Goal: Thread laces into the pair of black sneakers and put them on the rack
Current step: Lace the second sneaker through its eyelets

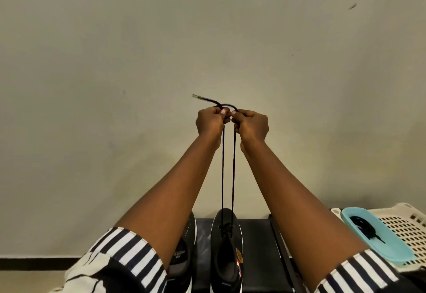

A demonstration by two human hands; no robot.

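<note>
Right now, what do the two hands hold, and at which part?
Both hands, left and right, pinch the black lace near its two ends, raised above the sneaker.

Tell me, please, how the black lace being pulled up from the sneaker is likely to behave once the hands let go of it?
The black lace looks thin and soft: its free end curls over the left hand, so it would probably flop down. Its two strands run straight only under tension from both hands, the right hand included. It seems very light and unlikely to shift the sneaker.
</note>
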